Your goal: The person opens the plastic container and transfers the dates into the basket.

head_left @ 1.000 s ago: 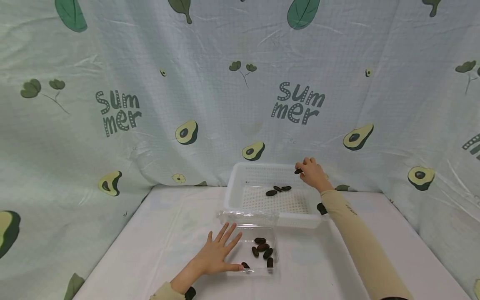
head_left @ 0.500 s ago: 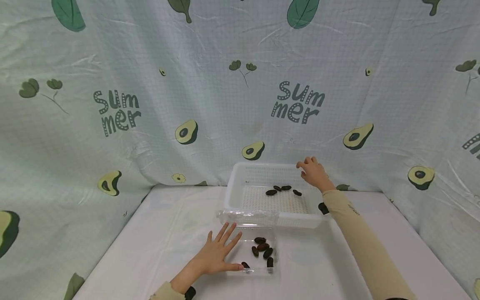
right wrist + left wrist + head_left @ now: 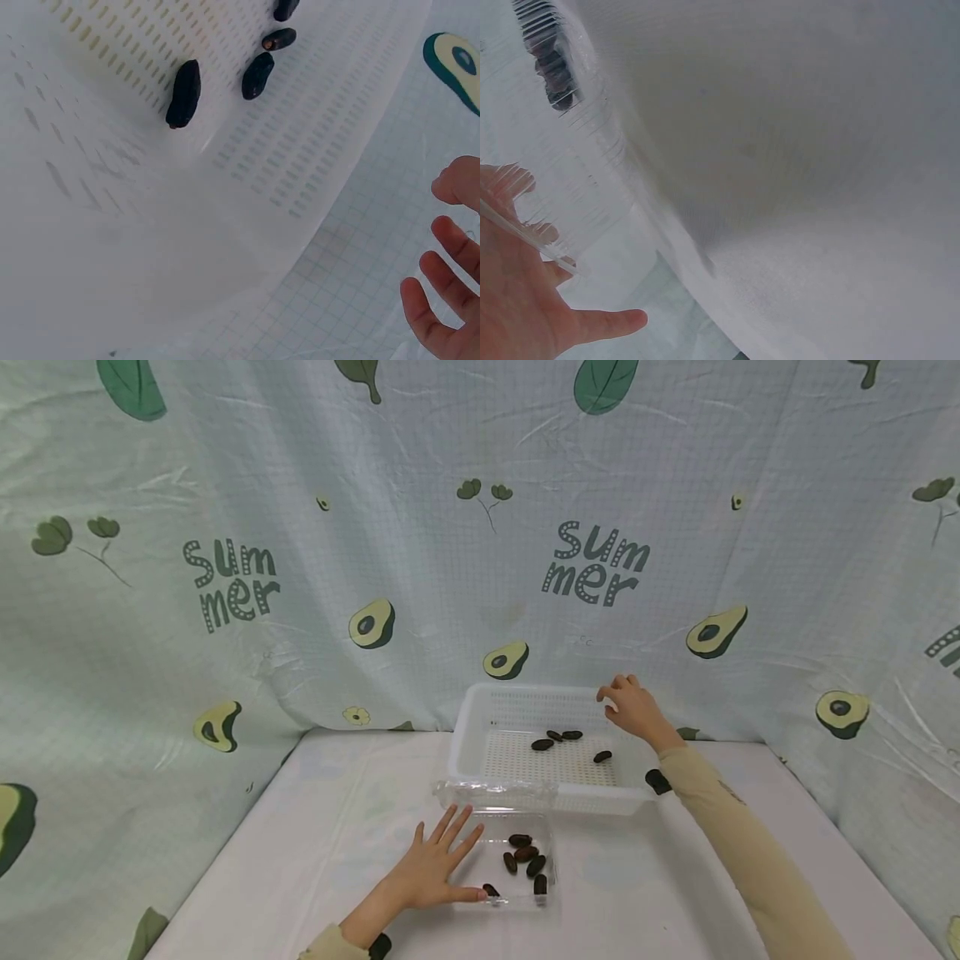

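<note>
My left hand point(image 3: 432, 870) lies with fingers spread at the left side of a clear plastic box point(image 3: 551, 902), thumb at its near edge. Several dark brown dates point(image 3: 527, 854) lie in the box. In the left wrist view, clear plastic crosses my left hand's fingers point(image 3: 547, 230). My right hand point(image 3: 634, 707) hovers above the right back rim of a white slotted basket point(image 3: 471, 727), fingers loosely bent and holding nothing. A single date point(image 3: 602, 757) rests at the right of the basket floor; the right wrist view shows it as the nearest date point(image 3: 184, 94), apart from the others.
The box's clear lid point(image 3: 495, 794) stands folded back against the basket's front wall. More dates point(image 3: 555, 737) lie together mid-basket. A printed cloth point(image 3: 420, 527) hangs right behind the basket, and a white cover point(image 3: 360, 810) spreads over the table.
My right hand has let go of a date, which dropped into the basket and slid toward the near right. That hand has shifted slightly right; the left hand stays still.
</note>
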`<state>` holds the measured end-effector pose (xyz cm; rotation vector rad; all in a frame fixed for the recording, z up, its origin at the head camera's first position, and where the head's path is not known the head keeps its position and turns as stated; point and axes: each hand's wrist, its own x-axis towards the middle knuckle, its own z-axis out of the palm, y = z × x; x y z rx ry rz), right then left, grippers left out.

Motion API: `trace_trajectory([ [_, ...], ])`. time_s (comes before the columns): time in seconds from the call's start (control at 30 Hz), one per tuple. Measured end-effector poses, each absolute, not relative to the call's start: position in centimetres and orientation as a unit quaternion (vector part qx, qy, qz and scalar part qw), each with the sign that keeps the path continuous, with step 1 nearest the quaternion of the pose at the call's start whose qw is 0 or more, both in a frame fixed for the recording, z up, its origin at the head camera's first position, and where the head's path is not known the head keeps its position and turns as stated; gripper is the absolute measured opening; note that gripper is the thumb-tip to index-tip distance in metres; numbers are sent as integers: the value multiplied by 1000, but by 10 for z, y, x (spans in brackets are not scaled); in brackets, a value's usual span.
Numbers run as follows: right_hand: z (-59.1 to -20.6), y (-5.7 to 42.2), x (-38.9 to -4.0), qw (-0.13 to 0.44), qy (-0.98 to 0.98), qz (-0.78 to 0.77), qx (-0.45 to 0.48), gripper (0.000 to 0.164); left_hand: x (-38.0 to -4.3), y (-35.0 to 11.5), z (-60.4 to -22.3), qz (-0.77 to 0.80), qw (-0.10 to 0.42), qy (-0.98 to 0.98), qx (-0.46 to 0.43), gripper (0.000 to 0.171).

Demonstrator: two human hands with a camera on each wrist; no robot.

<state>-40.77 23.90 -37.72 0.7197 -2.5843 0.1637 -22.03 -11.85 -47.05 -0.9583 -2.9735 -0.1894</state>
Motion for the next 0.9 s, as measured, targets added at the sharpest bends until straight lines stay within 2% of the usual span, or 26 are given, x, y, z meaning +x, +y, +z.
trace_trajectory([
  [0.47, -368, 225, -364, 274, -901, 62, 331, 14, -220, -118, -472, -59, 9, -950, -305, 89],
  [0.73, -365, 217, -340, 340, -847, 76, 402, 24, -220, -119, -471, -59, 10, -950, -307, 88],
  [0.9, -366, 215, -319, 349, -832, 82, 423, 27, -221, -118, -473, -58, 13, -949, -309, 88],
])
